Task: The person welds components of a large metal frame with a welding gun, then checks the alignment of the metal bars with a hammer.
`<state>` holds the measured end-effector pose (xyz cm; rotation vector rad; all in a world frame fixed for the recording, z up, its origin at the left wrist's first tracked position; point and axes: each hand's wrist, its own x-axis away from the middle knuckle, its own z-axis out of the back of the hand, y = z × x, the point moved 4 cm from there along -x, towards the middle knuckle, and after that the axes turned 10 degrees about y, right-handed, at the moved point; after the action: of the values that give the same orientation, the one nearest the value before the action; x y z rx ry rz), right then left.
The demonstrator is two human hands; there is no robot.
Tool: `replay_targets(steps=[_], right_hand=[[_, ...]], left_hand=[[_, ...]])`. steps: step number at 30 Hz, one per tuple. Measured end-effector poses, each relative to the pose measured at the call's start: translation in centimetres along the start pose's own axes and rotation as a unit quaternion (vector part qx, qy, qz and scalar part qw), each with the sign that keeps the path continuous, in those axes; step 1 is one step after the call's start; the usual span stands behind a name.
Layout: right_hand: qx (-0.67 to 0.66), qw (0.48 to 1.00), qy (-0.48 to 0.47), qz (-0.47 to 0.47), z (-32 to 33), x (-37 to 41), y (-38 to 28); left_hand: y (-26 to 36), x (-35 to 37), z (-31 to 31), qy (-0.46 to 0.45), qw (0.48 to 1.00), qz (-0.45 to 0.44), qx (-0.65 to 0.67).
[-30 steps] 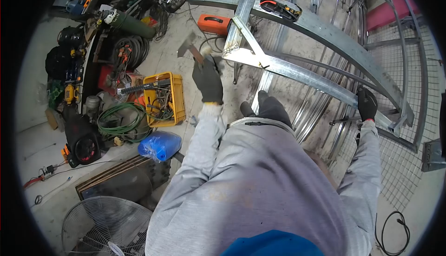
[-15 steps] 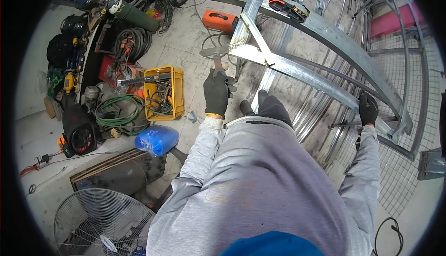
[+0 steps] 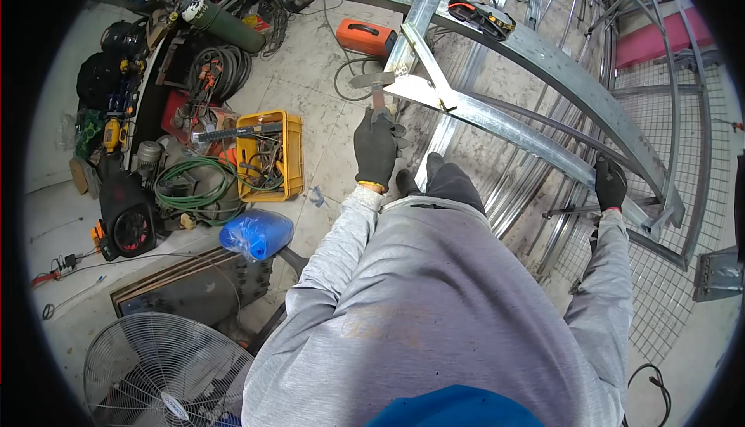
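Observation:
My left hand [image 3: 375,146], in a dark glove, is closed round the handle of a hammer [image 3: 372,80]. The hammer's head is beside the left end of a bright metal beam [image 3: 528,131], close to where it joins an upright tube [image 3: 428,6]. A short diagonal brace [image 3: 426,62] links the two. My right hand [image 3: 611,182], also gloved, is closed on the same beam near its right end. Above lies a wider curved metal piece [image 3: 566,70] with a tool [image 3: 483,13] on it.
An orange case [image 3: 365,37] stands behind the hammer. To the left are a yellow crate [image 3: 293,155] of tools, a coiled green hose [image 3: 182,194], a blue plastic-wrapped bundle [image 3: 260,235], a gas cylinder [image 3: 225,26] and a fan [image 3: 167,373]. Long metal tubes [image 3: 516,186] lie on the floor.
My left hand has moved slightly right and up with the hammer, bringing its head nearer the beam's end. My right hand remains on the beam. The view has shifted slightly.

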<state>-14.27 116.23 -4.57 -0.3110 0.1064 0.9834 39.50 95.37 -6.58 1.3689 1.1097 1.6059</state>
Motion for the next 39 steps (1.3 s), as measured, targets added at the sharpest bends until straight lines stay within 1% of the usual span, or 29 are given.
replay_targets(steps=[1,3,5,6,8,11,14,17,19,21,25,27,28,30,31,33,35,37,39], right_hand=[[0.001,1.000,0.015,0.012,-0.07,0.05,0.06],[0.002,0.999,0.031,0.022,-0.16,0.11,0.42],[0.008,0.997,0.041,0.058,-0.05,0.15,0.16],[0.008,0.998,0.041,0.056,-0.07,0.15,0.17],[0.028,0.997,0.030,0.062,-0.25,0.10,0.35],[0.008,0.998,0.024,0.057,-0.13,0.12,0.23],[0.031,0.999,0.016,0.031,-0.22,0.06,0.28],[0.019,0.999,0.019,0.024,-0.09,0.13,0.17],[0.018,0.999,0.017,0.030,-0.09,0.06,0.12],[0.017,0.999,0.016,0.036,-0.16,0.01,0.22],[0.030,0.999,0.001,0.014,-0.21,-0.06,0.37],[0.037,0.999,-0.005,0.010,-0.32,-0.06,0.53],[0.027,1.000,0.002,0.013,-0.24,0.00,0.46],[0.017,1.000,0.008,0.015,-0.16,0.05,0.37],[0.020,1.000,0.001,0.008,-0.19,-0.01,0.37],[0.023,1.000,-0.006,0.000,-0.18,0.00,0.27],[0.003,1.000,0.015,0.021,0.07,0.09,-0.13],[0.010,1.000,0.012,0.011,0.14,0.11,-0.18],[0.016,1.000,0.008,0.001,0.19,0.08,-0.24]], left_hand=[[-0.06,0.02,-0.13,-0.001,1.000,0.000,-0.001],[-0.30,-0.05,-0.13,0.039,0.999,0.015,0.009],[-0.35,-0.25,0.12,0.029,1.000,0.003,0.005],[-0.33,-0.33,0.22,0.020,1.000,-0.009,0.002],[-0.60,-0.37,0.27,0.021,1.000,0.000,0.006],[-0.39,-0.28,0.37,0.022,1.000,0.006,0.012],[-0.47,-0.32,0.36,0.014,1.000,0.008,0.018],[-0.41,-0.32,0.21,0.010,1.000,0.007,0.019],[-0.41,-0.34,0.29,0.016,1.000,0.003,0.016],[-0.63,-0.49,0.25,0.002,1.000,0.007,0.019],[-0.12,-0.25,0.31,0.016,1.000,-0.005,0.017],[-0.17,-0.27,0.14,-0.017,1.000,0.006,0.006],[-0.22,-0.27,0.01,-0.018,1.000,0.007,0.006],[-0.33,-0.27,0.06,0.032,0.999,0.007,0.034],[-0.45,-0.36,0.16,0.032,0.999,0.007,0.034],[-0.64,-0.55,0.22,-0.010,1.000,0.008,0.015],[-0.46,-0.37,0.05,0.002,1.000,0.007,0.017],[-0.42,-0.36,0.10,0.015,1.000,0.007,0.020],[-0.55,-0.54,0.18,-0.015,0.999,0.018,0.022]])
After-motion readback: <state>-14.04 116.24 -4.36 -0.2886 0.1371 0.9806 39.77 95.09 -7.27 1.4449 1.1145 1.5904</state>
